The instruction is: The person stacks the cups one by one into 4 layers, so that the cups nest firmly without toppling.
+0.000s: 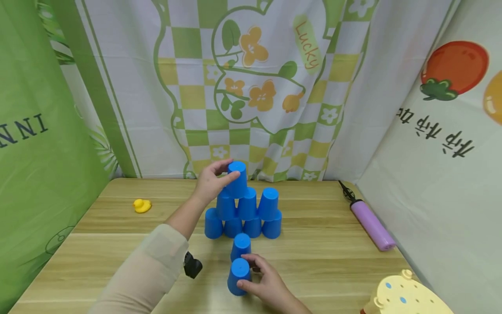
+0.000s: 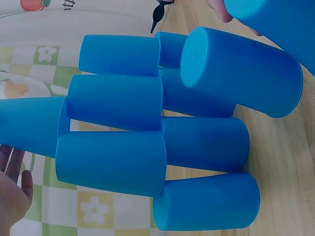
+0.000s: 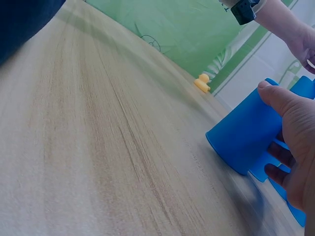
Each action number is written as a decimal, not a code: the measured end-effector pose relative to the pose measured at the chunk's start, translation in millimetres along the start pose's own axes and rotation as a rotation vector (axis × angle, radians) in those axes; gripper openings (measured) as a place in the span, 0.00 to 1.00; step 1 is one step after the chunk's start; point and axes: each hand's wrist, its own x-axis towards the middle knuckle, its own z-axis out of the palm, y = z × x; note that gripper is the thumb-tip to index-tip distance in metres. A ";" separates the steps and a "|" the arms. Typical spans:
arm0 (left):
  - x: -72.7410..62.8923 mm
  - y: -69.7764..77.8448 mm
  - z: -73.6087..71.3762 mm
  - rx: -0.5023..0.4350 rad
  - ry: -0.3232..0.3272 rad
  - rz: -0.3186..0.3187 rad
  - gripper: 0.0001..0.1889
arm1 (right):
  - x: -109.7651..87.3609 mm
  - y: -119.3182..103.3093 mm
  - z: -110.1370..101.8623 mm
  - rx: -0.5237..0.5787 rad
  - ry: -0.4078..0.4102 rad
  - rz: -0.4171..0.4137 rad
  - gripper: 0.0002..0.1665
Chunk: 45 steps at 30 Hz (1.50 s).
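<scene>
Upside-down blue cups form a stack: a bottom row of several cups (image 1: 213,224) with three more (image 1: 268,204) above. At the top, my left hand (image 1: 211,181) holds a cup (image 1: 237,185) between thumb and fingers, right over the left part of the middle row. In the left wrist view this cup (image 2: 32,123) overlaps the middle row's edge. Nearer the front, my right hand (image 1: 270,283) grips another inverted cup (image 1: 239,277) around its side. Just behind that one stands a further blue cup (image 1: 241,245), partly hidden by it.
On the wooden table (image 1: 157,244), a yellow rubber duck (image 1: 142,205) sits at the left. A purple hand pump (image 1: 372,224) lies along the right side. The cream-yellow spotted object (image 1: 408,296) occupies the front right corner. Behind the table hangs a patterned curtain (image 1: 266,144).
</scene>
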 end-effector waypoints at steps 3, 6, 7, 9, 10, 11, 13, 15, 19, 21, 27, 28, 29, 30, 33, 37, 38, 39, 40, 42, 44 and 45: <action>-0.9 -0.8 -0.9 0.006 -0.005 0.007 0.29 | -0.8 -0.8 0.3 0.006 -0.003 0.021 0.35; -1.9 -3.4 -2.8 0.002 -0.017 0.024 0.30 | -2.2 -2.0 -0.5 0.012 0.000 0.038 0.36; -2.3 -4.6 -3.7 -0.001 -0.021 0.030 0.30 | -2.9 -2.4 -1.1 0.014 0.002 0.047 0.36; -3.0 -7.6 -5.8 -0.005 -0.028 0.043 0.31 | -4.2 -3.6 -3.2 0.018 0.008 0.053 0.37; -3.5 -9.4 -7.0 -0.005 -0.030 0.047 0.31 | -4.8 -4.2 -4.7 0.018 0.012 0.046 0.37; -4.0 -11.3 -8.3 -0.003 -0.030 0.049 0.31 | -5.5 -4.9 -6.4 0.021 0.016 0.038 0.37; -5.9 -14.4 -11.1 0.001 -0.019 0.041 0.30 | -6.3 -6.0 -10.4 0.022 0.026 0.018 0.36; -8.4 -17.8 -14.1 0.004 0.001 0.033 0.30 | -7.2 -7.2 -14.8 0.020 0.038 -0.010 0.35; -15.9 -23.7 -21.1 -0.006 0.037 0.025 0.29 | -10.2 -10.6 -24.4 0.012 0.070 -0.036 0.35; -20.2 -27.2 -24.7 -0.017 0.046 0.017 0.29 | -11.9 -13.1 -29.0 0.009 0.093 -0.046 0.35; -34.2 -39.8 -34.3 -0.051 0.061 -0.013 0.28 | -14.9 -22.3 -41.4 -0.009 0.207 -0.058 0.33; -36.8 -41.6 -35.7 -0.051 0.064 -0.015 0.28 | -15.3 -23.8 -43.5 -0.012 0.230 -0.065 0.33; -38.9 -43.7 -36.9 -0.050 0.066 -0.012 0.27 | -15.6 -25.3 -45.7 -0.014 0.253 -0.070 0.33; -41.2 -45.6 -38.0 -0.045 0.070 -0.014 0.27 | -15.6 -26.7 -48.2 -0.014 0.273 -0.079 0.33; -47.5 -50.8 -40.6 -0.052 0.074 -0.022 0.27 | -15.0 -31.0 -56.6 -0.016 0.319 -0.102 0.32; -53.9 -56.4 -42.1 -0.075 0.076 -0.036 0.27 | -12.8 -38.3 -69.8 -0.032 0.345 -0.132 0.31; -55.7 -57.2 -42.2 -0.083 0.077 -0.039 0.27 | -12.2 -40.4 -73.1 -0.040 0.349 -0.138 0.31; -57.7 -57.7 -42.2 -0.082 0.078 -0.040 0.27 | -11.6 -42.8 -76.6 -0.048 0.351 -0.142 0.31; -59.8 -58.4 -42.1 -0.082 0.077 -0.040 0.26 | -10.9 -45.5 -79.9 -0.055 0.351 -0.143 0.32; -64.1 -60.0 -41.5 -0.078 0.079 -0.045 0.26 | -9.3 -50.5 -86.5 -0.066 0.352 -0.154 0.32; -69.4 -61.7 -40.1 -0.069 0.080 -0.050 0.26 | -7.0 -55.1 -92.9 -0.080 0.356 -0.171 0.32; -71.8 -63.3 -39.1 -0.065 0.078 -0.053 0.26 | -5.9 -57.6 -95.9 -0.082 0.359 -0.178 0.32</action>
